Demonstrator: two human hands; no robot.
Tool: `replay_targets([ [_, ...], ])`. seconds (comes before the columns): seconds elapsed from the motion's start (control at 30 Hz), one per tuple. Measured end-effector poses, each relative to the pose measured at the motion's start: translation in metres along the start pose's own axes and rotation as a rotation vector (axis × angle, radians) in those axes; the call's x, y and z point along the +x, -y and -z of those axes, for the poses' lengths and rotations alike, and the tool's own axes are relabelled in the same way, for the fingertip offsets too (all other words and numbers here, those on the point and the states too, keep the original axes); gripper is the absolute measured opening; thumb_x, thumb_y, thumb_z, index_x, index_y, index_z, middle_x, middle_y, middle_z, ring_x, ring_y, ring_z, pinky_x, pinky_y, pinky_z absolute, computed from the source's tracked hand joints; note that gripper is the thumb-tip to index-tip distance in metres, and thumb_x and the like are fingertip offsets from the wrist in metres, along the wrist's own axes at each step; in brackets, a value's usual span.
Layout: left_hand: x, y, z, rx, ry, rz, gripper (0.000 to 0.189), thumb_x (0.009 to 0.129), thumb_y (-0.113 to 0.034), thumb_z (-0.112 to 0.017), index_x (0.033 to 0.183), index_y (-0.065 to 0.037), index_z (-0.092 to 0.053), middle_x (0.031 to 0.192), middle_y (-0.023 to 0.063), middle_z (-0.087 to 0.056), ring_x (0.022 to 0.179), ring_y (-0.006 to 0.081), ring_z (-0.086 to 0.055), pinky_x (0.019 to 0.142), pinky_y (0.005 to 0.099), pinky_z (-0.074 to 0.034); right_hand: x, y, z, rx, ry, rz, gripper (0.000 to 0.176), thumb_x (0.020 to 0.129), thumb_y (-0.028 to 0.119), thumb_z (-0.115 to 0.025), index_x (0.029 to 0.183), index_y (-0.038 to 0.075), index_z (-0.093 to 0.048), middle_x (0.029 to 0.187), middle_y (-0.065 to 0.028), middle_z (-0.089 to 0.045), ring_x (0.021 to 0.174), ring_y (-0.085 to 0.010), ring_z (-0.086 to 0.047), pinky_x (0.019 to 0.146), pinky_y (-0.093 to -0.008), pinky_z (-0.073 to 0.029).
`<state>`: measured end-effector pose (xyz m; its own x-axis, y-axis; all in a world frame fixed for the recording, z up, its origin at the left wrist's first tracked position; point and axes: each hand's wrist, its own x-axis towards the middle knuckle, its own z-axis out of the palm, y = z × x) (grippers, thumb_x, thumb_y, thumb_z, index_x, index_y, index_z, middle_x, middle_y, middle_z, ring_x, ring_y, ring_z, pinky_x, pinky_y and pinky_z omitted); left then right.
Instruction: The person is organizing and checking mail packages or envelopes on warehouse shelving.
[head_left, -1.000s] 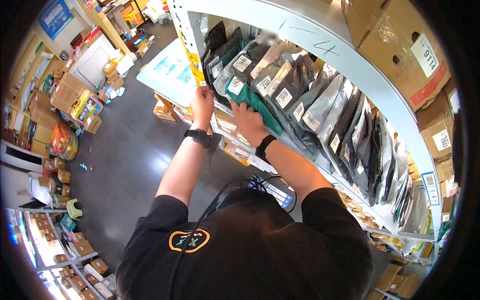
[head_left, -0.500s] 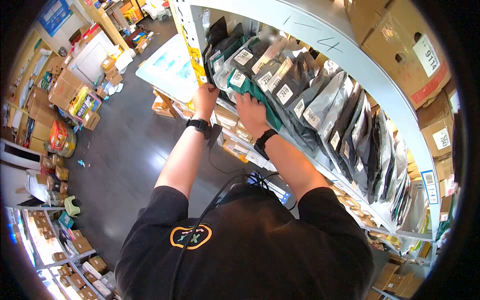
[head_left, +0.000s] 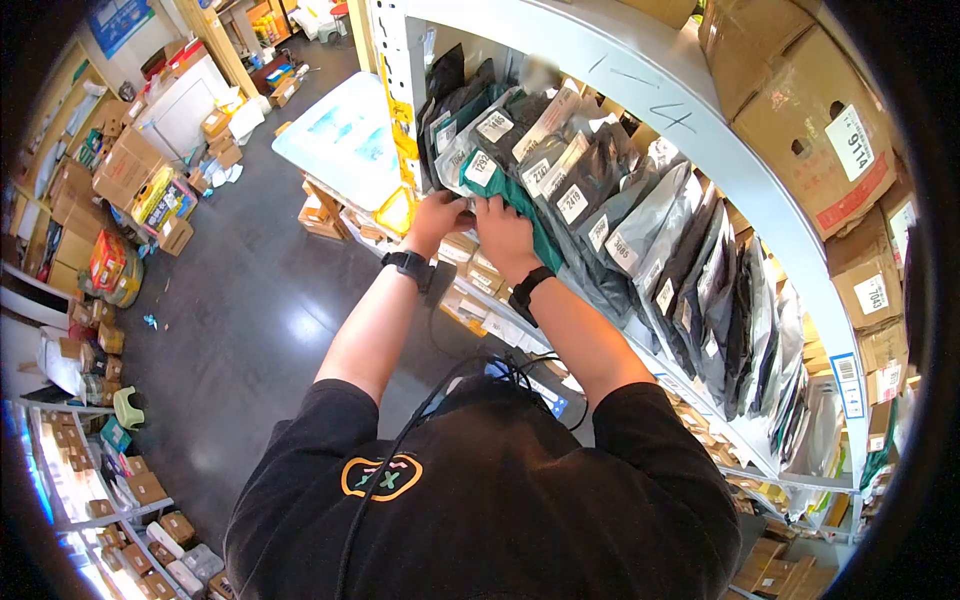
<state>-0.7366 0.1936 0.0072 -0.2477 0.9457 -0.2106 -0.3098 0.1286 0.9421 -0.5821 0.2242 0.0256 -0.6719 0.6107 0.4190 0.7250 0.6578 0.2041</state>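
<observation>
Both my hands are at the left end of a shelf row of upright plastic mailing bags. My right hand has its fingers curled on the lower front of a green mailing bag, whose white label reads 1292. Close beside it, my left hand is closed, fingertips near the bag's lower left edge; what they pinch is hidden. A clear grey bag leans just left of the green one. To the right stands a dark bag labelled 2419. Each wrist wears a black band.
A metal shelf frame marked 1-4 arches over the bags. Cartons, one labelled 9114, stand at the right. A white-topped table is beyond the shelf post. Black cables hang before my chest. Boxes line the left side.
My left hand has moved right and slightly down, from beside the shelf post to close against my right hand. My right hand stays at the green bag, its fingers a little more curled.
</observation>
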Motion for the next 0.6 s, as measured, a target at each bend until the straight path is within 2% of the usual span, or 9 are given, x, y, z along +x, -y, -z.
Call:
replay_targets([
  [0.1, 0.0, 0.0, -0.006, -0.176, 0.029, 0.119, 0.016, 0.092, -0.016, -0.056, 0.1, -0.003, -0.06, 0.09, 0.0081, -0.066, 0.084, 0.0184, -0.067, 0.074, 0.0323, -0.055, 0.0, -0.002, 0.002, 0.031, 0.006, 0.001, 0.017, 0.086, 0.018, -0.059, 0.1, 0.013, -0.052, 0.089, -0.0048, -0.056, 0.072, -0.0205, -0.067, 0.055, -0.034, -0.055],
  [0.2, -0.004, -0.002, -0.006, -0.197, 0.086, 0.107, 0.016, 0.091, -0.018, -0.056, 0.095, -0.003, -0.06, 0.084, 0.0063, -0.065, 0.076, 0.017, -0.063, 0.065, 0.027, -0.049, 0.003, -0.001, 0.001, 0.013, 0.002, -0.029, 0.016, 0.086, 0.019, -0.059, 0.1, 0.014, -0.052, 0.088, -0.0046, -0.056, 0.072, -0.0203, -0.068, 0.055, -0.0343, -0.055],
  [0.3, -0.004, -0.002, -0.005, -0.167, 0.112, 0.099, 0.014, 0.092, -0.02, -0.055, 0.091, -0.007, -0.06, 0.083, 0.0053, -0.065, 0.074, 0.0158, -0.062, 0.065, 0.0254, -0.046, 0.006, -0.001, 0.002, -0.011, 0.007, -0.013, 0.016, 0.086, 0.019, -0.06, 0.098, 0.015, -0.052, 0.084, -0.0039, -0.059, 0.069, -0.0198, -0.068, 0.053, -0.0345, -0.055],
  [0.4, -0.005, -0.002, -0.002, -0.121, 0.133, 0.063, 0.016, 0.089, -0.02, -0.058, 0.089, -0.005, -0.063, 0.084, 0.0049, -0.065, 0.071, 0.0151, -0.062, 0.064, 0.0278, -0.049, 0.01, 0.001, -0.005, 0.008, 0.092, -0.025, 0.021, 0.083, 0.017, -0.063, 0.102, 0.013, -0.053, 0.085, -0.006, -0.065, 0.071, -0.0225, -0.07, 0.054, -0.035, -0.055],
  [0.5, -0.005, -0.008, -0.002, 0.19, -0.104, 0.055, 0.019, 0.085, -0.02, -0.061, 0.091, -0.002, -0.066, 0.083, 0.01, -0.069, 0.069, 0.0225, -0.066, 0.064, 0.0341, -0.052, 0.014, 0.001, -0.005, -0.013, 0.115, -0.017, 0.019, 0.083, 0.014, -0.063, 0.1, 0.013, -0.055, 0.081, -0.0058, -0.067, 0.069, -0.0218, -0.07, 0.054, -0.0346, -0.055],
  [0.6, 0.002, -0.005, 0.011, 0.84, -0.408, -0.469, 0.024, 0.081, -0.019, -0.062, 0.096, -0.001, -0.067, 0.085, 0.0176, -0.07, 0.073, 0.0341, -0.068, 0.068, 0.041, -0.054, 0.013, 0.001, -0.003, 0.012, 0.103, -0.003, 0.016, 0.082, 0.011, -0.063, 0.098, 0.012, -0.058, 0.079, -0.0063, -0.067, 0.069, -0.0213, -0.07, 0.054, -0.0347, -0.055],
])
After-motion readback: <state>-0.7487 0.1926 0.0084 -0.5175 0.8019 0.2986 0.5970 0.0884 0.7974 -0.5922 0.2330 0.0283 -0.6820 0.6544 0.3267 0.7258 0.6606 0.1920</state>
